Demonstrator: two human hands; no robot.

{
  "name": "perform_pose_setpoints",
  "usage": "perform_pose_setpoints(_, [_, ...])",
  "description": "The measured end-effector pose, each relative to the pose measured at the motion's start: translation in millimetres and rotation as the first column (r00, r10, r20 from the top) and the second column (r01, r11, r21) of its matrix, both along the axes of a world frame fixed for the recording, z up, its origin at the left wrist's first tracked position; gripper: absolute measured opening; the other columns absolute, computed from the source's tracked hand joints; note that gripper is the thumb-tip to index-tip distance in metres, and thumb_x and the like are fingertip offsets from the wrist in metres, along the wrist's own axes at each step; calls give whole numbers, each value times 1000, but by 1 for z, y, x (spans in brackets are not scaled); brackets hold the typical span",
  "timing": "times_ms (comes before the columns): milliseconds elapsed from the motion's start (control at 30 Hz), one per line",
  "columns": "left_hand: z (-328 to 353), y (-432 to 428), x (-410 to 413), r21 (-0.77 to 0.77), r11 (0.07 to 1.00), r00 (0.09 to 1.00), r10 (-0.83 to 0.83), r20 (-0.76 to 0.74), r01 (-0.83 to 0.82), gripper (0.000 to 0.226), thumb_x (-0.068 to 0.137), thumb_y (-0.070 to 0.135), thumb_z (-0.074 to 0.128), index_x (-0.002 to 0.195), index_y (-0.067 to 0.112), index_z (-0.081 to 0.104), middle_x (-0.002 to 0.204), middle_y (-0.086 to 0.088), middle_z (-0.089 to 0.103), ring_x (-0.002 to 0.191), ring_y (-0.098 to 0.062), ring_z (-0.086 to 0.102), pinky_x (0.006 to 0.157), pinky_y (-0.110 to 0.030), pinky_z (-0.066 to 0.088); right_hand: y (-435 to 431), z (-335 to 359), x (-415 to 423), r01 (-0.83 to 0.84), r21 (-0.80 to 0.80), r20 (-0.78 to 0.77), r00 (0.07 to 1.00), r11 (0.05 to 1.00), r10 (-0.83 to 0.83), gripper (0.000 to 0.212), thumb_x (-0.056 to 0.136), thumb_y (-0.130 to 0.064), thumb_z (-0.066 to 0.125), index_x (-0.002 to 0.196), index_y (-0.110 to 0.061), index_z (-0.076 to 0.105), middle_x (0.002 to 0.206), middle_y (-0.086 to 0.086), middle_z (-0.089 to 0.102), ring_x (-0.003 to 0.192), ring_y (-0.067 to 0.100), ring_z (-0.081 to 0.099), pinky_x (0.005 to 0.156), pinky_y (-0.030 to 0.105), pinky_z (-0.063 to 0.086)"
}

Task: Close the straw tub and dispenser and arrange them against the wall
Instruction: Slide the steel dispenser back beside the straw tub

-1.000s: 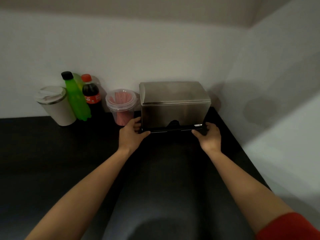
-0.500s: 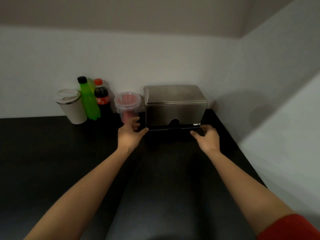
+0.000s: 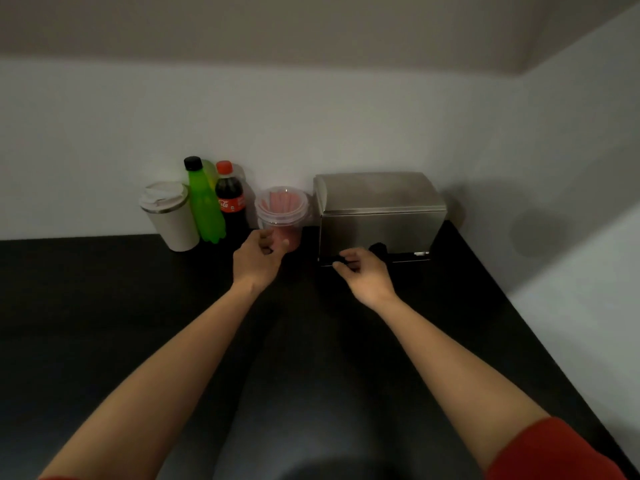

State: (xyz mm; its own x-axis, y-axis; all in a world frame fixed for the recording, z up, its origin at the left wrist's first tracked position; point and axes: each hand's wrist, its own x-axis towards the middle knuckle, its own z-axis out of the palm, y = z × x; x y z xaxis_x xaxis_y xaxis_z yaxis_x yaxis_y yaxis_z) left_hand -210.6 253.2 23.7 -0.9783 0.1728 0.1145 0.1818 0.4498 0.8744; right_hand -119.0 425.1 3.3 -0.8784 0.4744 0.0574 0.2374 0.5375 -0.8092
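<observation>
Hands half-curled: left (image 3: pixel 258 259) at straw tub (image 3: pixel 281 216), right (image 3: pixel 363 273) at dispenser (image 3: pixel 377 216).

Against the wall (image 3: pixel 311 126) stands the closed steel dispenser (image 3: pixel 379 216), with the lidded straw tub (image 3: pixel 282 213) just left of it, the left hand (image 3: pixel 258 259) loosely curled before the tub and the right hand (image 3: pixel 363 275) at the dispenser's lower front edge.

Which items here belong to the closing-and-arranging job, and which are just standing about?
Job items:
- clear lidded plastic tub of pink straws
- brushed steel box dispenser

Just standing about:
- white travel cup with lid
- green bottle with black cap
- cola bottle with red cap
</observation>
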Motion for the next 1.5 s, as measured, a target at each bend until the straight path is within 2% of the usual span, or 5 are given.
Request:
perform_pose_setpoints(367, [2,0,-83,1,998,997,-63,37,63,56,87,29,62,134,6,42,134,-11,53,123,-24,50,96,-28,38,-70,7,-76,-106,84,-154,981,991,119,46,87,-17,61,131,-11,49,131,7,49,120,18,47,95,16,31])
perform_pose_setpoints(467, [1,2,-95,-6,995,993,-97,59,98,60,88,30,61,139,8,37,140,-11,48,127,-24,46,102,-30,36,-75,6,-86,-129,191,-151,976,973,159,57,84,-11,61,138,-10,41,144,11,37,132,25,35,105,22,24])
perform_pose_setpoints(667, [-3,3,-111,-14,991,991,-130,36,130,56,90,29,58,138,8,38,138,-10,50,125,-23,48,92,-22,33,-77,2,-99,-134,293,-67,985,947,160,69,86,-12,58,146,-7,25,156,15,18,144,30,14,115,35,17])
perform_pose_setpoints(1200, [-6,7,-121,-21,992,989,-122,80,124,60,90,32,58,141,9,37,140,-11,49,124,-24,48,89,-21,33,-73,-4,-105,-134,259,-71,985,957,157,76,84,-16,61,147,-6,19,157,10,13,144,26,14,112,27,15])
perform_pose_setpoints(1500, [-3,7,-121,-41,988,986,-143,83,147,58,91,31,57,140,8,38,138,-11,51,123,-24,50,99,-29,38,-75,-5,-104,-126,265,-75,986,956,150,81,81,-21,65,147,-7,20,158,8,13,144,24,14,112,30,18])
